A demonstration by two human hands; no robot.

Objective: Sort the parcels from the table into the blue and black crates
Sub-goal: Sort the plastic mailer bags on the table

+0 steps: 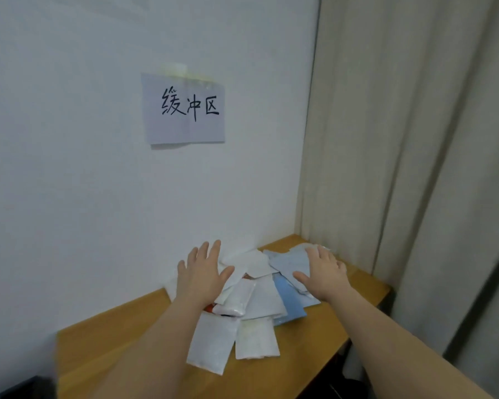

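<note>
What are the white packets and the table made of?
The white packets look like thin plastic mailer bags: soft, crinkled, slightly shiny, though the blur leaves it open. The table looks like smooth wood or wood-look board: orange-brown, flat and matte.

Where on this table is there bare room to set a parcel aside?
Bare wood lies on the table between the left forearm and the wall, and in a strip between the parcel pile and the right edge. The back corner by the curtain is crowded, with left hand and right hand spread over the pile.
</note>
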